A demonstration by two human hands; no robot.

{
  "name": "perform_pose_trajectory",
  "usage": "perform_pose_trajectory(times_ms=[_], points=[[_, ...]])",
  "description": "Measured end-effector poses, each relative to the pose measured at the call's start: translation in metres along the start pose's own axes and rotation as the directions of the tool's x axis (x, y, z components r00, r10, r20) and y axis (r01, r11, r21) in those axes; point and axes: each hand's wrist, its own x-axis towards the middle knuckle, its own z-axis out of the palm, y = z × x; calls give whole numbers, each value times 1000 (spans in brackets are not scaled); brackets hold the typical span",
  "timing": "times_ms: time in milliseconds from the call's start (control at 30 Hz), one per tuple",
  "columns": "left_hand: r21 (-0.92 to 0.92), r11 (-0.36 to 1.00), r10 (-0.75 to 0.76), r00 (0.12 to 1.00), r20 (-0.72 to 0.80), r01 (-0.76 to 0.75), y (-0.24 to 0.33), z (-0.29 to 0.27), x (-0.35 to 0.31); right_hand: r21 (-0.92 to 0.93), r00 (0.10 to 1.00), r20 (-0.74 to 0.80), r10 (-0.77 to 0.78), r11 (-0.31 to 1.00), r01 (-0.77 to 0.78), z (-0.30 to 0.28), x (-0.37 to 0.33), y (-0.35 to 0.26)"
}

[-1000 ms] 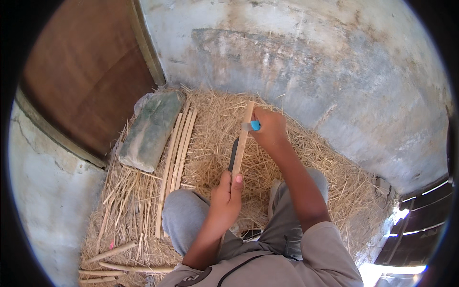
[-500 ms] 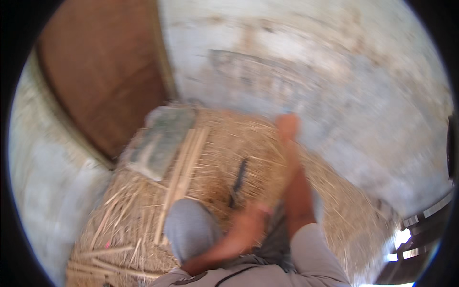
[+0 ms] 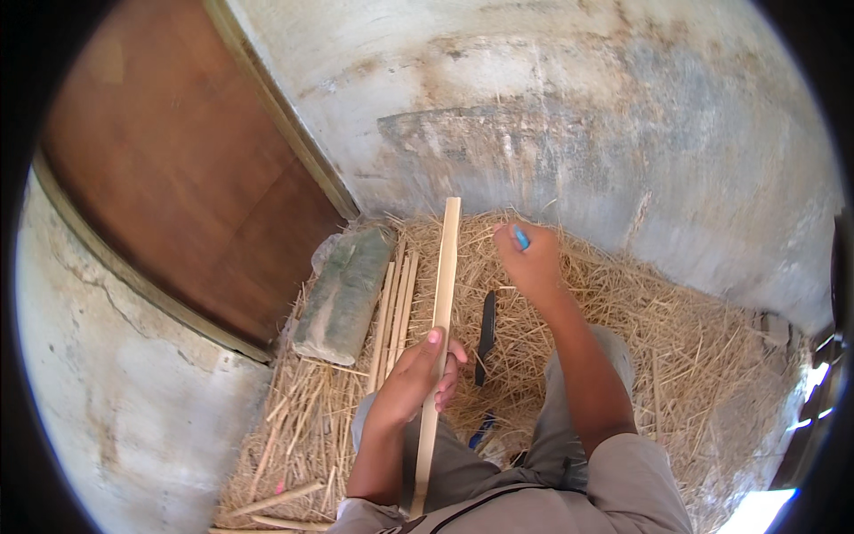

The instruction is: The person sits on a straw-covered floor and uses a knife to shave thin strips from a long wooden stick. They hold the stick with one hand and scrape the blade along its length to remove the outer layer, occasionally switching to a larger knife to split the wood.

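Note:
My left hand (image 3: 416, 378) is closed around a long pale split-wood strip (image 3: 446, 258), thumb along its face. The strip runs lengthwise from my lap up toward the wall. To its right, my right hand (image 3: 532, 258) is raised and closed on a small blue object (image 3: 520, 238); only a short piece of it shows, so its kind is unclear. Below and between my hands, a dark flat knife-like blade (image 3: 486, 334) lies on the straw, touched by neither hand.
Straw (image 3: 685, 374) covers the ground. A greenish-grey block (image 3: 347, 294) lies at the left, with several pale strips (image 3: 391, 311) beside it. Beyond stand a stained wall (image 3: 569, 133) and a brown door panel (image 3: 178, 160). Something blue (image 3: 482, 429) lies between my legs.
My left hand has risen from my lap and now holds the strip, which did not show before. My right hand stays raised near the wall. The view has shifted and sharpened.

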Motion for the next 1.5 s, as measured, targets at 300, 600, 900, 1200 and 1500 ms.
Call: perform_pose_trajectory(times_ms=[300, 600, 900, 1200, 1500], points=[[130, 983, 151, 976, -156, -131, 16, 28, 29, -129, 971, 20, -237, 963, 238, 2, 7, -6], [-44, 998, 44, 993, -112, -49, -10, 33, 46, -331, 956, 41, -291, 898, 288, 4, 13, -4], [-292, 956, -44, 998, -42, 30, -21, 33, 41, -483, 971, -37, -235, 855, 189, 11, 27, 3], [-448, 894, -4, 999, 42, 22, -23, 10, 32, -452, 898, 179, -402, 777, 438, 27, 8, -7], [-420, 907, -40, 999, 15, 42, -27, 15, 31, -531, 943, 138, -302, 782, 328, 24, 17, -2]])
